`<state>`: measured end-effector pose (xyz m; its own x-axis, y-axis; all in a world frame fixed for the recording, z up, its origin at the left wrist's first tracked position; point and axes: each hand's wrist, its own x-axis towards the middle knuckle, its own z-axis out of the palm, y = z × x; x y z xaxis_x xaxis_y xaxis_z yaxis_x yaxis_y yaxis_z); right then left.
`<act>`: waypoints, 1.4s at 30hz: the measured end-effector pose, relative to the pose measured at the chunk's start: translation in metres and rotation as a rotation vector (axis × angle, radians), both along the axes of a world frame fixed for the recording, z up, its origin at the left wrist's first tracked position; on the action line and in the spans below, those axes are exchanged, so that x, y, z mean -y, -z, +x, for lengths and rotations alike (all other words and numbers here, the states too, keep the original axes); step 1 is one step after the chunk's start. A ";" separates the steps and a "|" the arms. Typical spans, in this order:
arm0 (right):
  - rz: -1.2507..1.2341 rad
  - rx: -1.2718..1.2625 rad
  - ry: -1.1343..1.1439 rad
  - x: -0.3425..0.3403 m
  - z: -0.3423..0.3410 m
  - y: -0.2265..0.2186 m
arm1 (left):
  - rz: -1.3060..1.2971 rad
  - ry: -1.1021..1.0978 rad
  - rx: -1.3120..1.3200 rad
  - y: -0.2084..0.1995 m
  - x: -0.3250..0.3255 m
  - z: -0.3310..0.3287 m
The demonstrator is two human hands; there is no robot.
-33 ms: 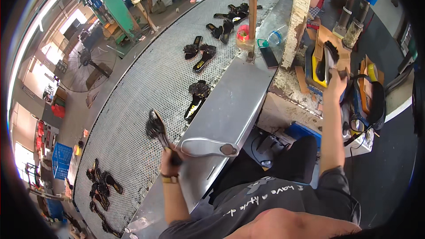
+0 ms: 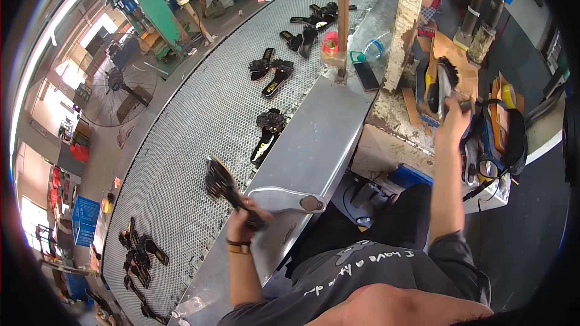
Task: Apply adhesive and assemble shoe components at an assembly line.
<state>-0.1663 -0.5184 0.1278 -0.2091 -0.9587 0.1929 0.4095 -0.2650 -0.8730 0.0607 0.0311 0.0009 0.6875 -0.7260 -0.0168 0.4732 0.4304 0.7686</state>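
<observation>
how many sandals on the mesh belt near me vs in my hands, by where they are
In the left hand: 1 black sandal
In the right hand: 1 sandal
Lone black sandal on the mesh belt, nearest the metal ledge: 1
Pair of black sandals further up the belt: 2
Total: 5. The far clusters at both ends are too blurred to count.

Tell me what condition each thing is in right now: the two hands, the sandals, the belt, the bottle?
left hand: closed around a black sandal, lifted above the belt
right hand: gripping another sandal, held on edge
mesh belt: carrying sandals, mostly in pairs
nearest sandal pair: lying flat
plastic bottle: lying on its side
dark phone: flat, screen dark
</observation>
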 end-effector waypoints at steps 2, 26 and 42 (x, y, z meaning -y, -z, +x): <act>-0.030 -0.074 -0.067 -0.096 0.014 -0.009 | 0.007 0.317 -0.082 -0.018 0.035 -0.056; -0.419 -0.801 -1.035 -0.292 -0.018 0.048 | 0.035 -0.117 -0.166 -0.056 0.146 -0.155; -0.098 -1.666 0.284 0.024 -0.044 -0.029 | 0.599 -0.053 1.584 -0.043 0.167 -0.113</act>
